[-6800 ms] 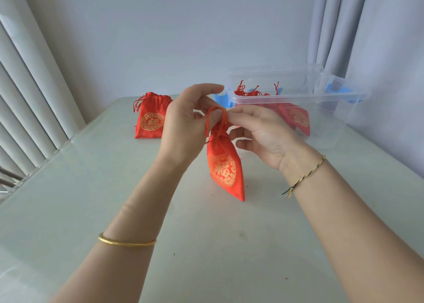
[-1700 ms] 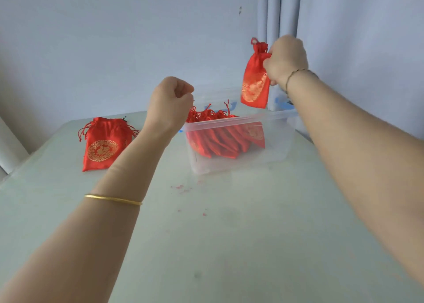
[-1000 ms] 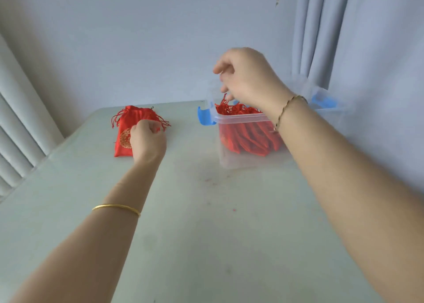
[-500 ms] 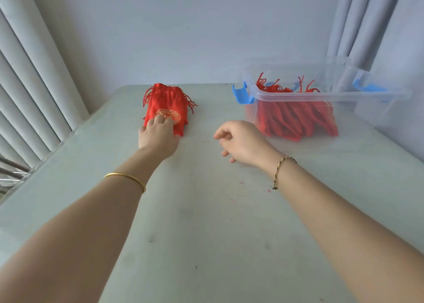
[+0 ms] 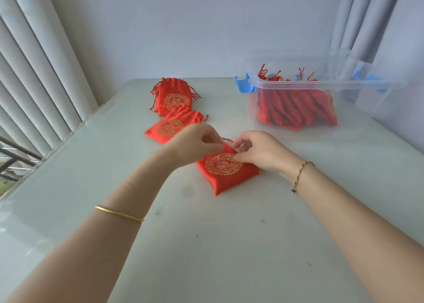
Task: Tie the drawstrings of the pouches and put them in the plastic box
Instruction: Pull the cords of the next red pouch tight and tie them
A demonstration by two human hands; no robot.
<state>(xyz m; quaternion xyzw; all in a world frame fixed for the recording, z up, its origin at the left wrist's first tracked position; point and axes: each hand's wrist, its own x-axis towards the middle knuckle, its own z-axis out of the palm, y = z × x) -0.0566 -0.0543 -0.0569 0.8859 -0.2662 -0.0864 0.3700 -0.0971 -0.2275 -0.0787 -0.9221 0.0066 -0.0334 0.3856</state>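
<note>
We're looking at bare table (image 5: 229, 245) lying open between our forearms. A free lane is running from the near pouch (image 5: 229, 178) rightward to the plastic box (image 5: 321, 85), whose top is standing open. Leftward, 2 obstacles are sitting: a loose pouch (image 5: 165, 128), then a pouch stack (image 5: 174, 96) just behind it.

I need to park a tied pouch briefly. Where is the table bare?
The table is bare in the near middle, this side of the near pouch, and right of it, before the plastic box. Crowded far left: pouch stack, loose pouch.
</note>
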